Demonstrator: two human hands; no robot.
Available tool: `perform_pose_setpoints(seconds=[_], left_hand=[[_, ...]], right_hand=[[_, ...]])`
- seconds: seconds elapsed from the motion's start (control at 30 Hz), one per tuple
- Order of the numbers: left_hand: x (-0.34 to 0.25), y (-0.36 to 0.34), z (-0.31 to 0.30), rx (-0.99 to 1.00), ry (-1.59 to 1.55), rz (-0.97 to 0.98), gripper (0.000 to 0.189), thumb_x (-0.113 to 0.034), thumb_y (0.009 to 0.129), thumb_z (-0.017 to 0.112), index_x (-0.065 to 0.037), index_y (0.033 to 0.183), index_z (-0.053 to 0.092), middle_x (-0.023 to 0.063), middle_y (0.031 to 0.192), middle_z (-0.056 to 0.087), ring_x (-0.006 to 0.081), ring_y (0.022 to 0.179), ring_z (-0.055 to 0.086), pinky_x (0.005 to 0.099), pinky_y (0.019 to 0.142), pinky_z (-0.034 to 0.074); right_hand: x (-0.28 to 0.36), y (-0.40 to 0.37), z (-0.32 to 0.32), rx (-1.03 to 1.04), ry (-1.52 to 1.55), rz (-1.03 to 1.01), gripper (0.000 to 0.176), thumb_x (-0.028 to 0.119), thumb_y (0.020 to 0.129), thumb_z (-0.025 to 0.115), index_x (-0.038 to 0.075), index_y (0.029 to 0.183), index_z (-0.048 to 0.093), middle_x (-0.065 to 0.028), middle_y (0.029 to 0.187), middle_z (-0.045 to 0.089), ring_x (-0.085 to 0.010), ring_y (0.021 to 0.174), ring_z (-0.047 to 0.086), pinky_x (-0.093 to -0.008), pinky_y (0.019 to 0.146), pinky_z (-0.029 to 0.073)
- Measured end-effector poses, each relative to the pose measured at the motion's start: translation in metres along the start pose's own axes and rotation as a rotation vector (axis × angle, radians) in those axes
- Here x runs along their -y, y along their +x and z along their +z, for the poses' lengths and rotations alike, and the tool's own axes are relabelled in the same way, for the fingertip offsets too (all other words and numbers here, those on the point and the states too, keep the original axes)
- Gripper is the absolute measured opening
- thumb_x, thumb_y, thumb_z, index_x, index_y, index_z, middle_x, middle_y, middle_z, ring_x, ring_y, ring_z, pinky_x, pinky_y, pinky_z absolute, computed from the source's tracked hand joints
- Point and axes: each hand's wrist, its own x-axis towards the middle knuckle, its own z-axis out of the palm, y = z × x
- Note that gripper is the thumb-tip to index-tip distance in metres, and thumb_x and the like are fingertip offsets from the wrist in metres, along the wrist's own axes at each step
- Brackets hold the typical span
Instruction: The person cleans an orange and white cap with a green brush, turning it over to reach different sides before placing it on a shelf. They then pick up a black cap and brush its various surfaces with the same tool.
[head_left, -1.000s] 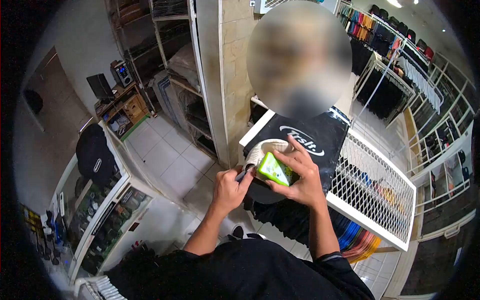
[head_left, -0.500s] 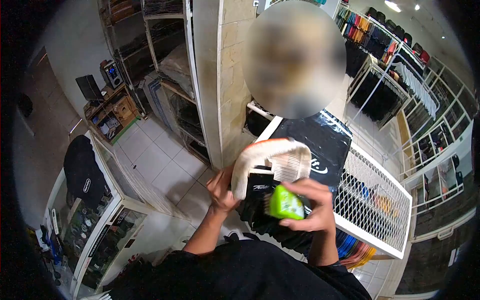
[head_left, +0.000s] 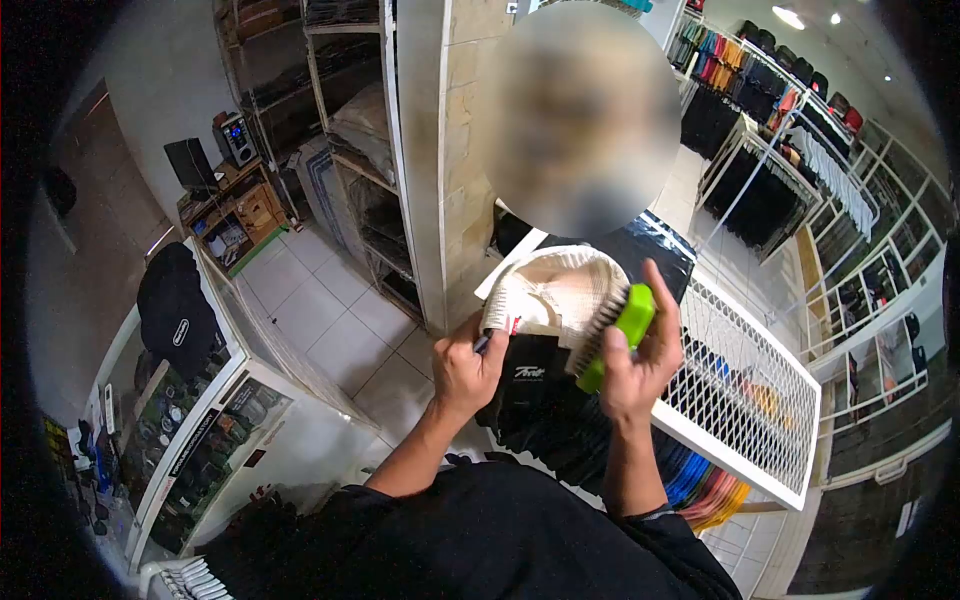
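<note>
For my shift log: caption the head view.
Left hand gripping a cream cap, right hand holding a green brush, bristles toward the cap.

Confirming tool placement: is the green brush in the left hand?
No, the green brush is in the right hand, while the left hand holds the pale cap.

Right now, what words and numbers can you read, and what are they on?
"T...": black label, white script; the rest and the tiny line below are unclear.
Black cap: white logo, too small to read.
Black strip on the glass case: white letters, too blurred.
No numbers readable.
</note>
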Motion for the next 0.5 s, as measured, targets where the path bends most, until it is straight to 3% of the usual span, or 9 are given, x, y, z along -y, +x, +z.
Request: perform_pose_setpoints(seconds=[0.03, 0.07, 0.17, 0.2, 0.23, 0.3, 0.37, 0.5], left_hand=[[-0.008, -0.006, 0.001, 0.071, 0.015, -0.037, 0.029, -0.024, 0.099, 0.067, 0.002, 0.110, 0.071, 0.0225, 0.085, 0.072, 0.0381, 0.077, 0.075, 0.0421, 0.065, 0.056], [-0.011, -0.013, 0.006, 0.049, 0.049, 0.049, 0.027, -0.023, 0.098, 0.068, 0.001, 0.110, 0.071, 0.0223, 0.082, 0.072, 0.0387, 0.075, 0.074, 0.0439, 0.064, 0.056], [-0.038, -0.034, 0.005, 0.157, 0.087, 0.071, 0.026, -0.022, 0.098, 0.067, 0.001, 0.110, 0.072, 0.0227, 0.081, 0.071, 0.0397, 0.075, 0.073, 0.0448, 0.063, 0.055], [-0.041, -0.041, 0.004, 0.164, 0.001, 0.068, 0.027, -0.023, 0.098, 0.067, 0.002, 0.109, 0.071, 0.0232, 0.082, 0.071, 0.0417, 0.074, 0.072, 0.0452, 0.063, 0.055], [-0.045, -0.048, 0.005, 0.172, 0.001, 0.068, 0.027, -0.023, 0.098, 0.067, 0.002, 0.109, 0.071, 0.0232, 0.082, 0.071, 0.0417, 0.074, 0.072, 0.0452, 0.063, 0.055], [-0.054, -0.062, 0.005, 0.114, -0.035, 0.010, 0.026, -0.023, 0.099, 0.067, 0.002, 0.107, 0.071, 0.0230, 0.082, 0.071, 0.0421, 0.073, 0.072, 0.0458, 0.062, 0.054], [-0.069, -0.077, 0.003, 0.183, 0.018, -0.043, 0.026, -0.024, 0.100, 0.066, 0.000, 0.106, 0.071, 0.0233, 0.081, 0.071, 0.0429, 0.074, 0.071, 0.0464, 0.062, 0.054], [-0.098, -0.117, 0.010, 0.235, 0.049, -0.035, 0.025, -0.024, 0.100, 0.066, -0.001, 0.108, 0.070, 0.0235, 0.081, 0.070, 0.0433, 0.076, 0.071, 0.0464, 0.063, 0.054]], right_hand=[[0.001, 0.001, -0.003, 0.033, -0.122, 0.001, 0.066, 0.023, 0.088, 0.073, -0.003, 0.145, 0.055, -0.0154, 0.110, 0.068, -0.0207, 0.095, 0.066, -0.0344, 0.084, 0.054], [0.005, 0.002, -0.002, 0.050, -0.273, -0.100, 0.064, 0.016, 0.089, 0.074, 0.001, 0.148, 0.054, -0.0111, 0.109, 0.067, -0.0123, 0.081, 0.065, -0.0262, 0.072, 0.056], [0.018, -0.005, 0.002, 0.110, -0.162, 0.023, 0.070, 0.016, 0.083, 0.086, 0.003, 0.145, 0.057, -0.0127, 0.109, 0.068, -0.0142, 0.081, 0.069, -0.0277, 0.069, 0.057], [0.007, -0.007, -0.003, 0.075, -0.209, -0.028, 0.068, 0.019, 0.081, 0.087, 0.003, 0.141, 0.059, -0.0138, 0.107, 0.070, -0.0163, 0.082, 0.071, -0.0308, 0.068, 0.058], [0.007, -0.004, -0.012, 0.030, -0.302, -0.033, 0.065, 0.028, 0.081, 0.088, 0.000, 0.133, 0.062, -0.0205, 0.111, 0.070, -0.0272, 0.088, 0.073, -0.0394, 0.069, 0.060], [-0.009, -0.002, -0.037, -0.050, -0.527, -0.091, 0.065, 0.031, 0.081, 0.089, 0.000, 0.131, 0.062, -0.0223, 0.113, 0.070, -0.0296, 0.091, 0.074, -0.0403, 0.070, 0.061], [-0.002, -0.021, -0.056, -0.024, -0.520, -0.028, 0.063, 0.030, 0.081, 0.088, -0.001, 0.129, 0.061, -0.0225, 0.113, 0.070, -0.0309, 0.092, 0.074, -0.0392, 0.072, 0.061], [0.029, -0.061, -0.083, 0.181, -0.213, 0.189, 0.062, 0.029, 0.079, 0.089, -0.001, 0.126, 0.062, -0.0230, 0.109, 0.070, -0.0329, 0.090, 0.073, -0.0373, 0.073, 0.061]])
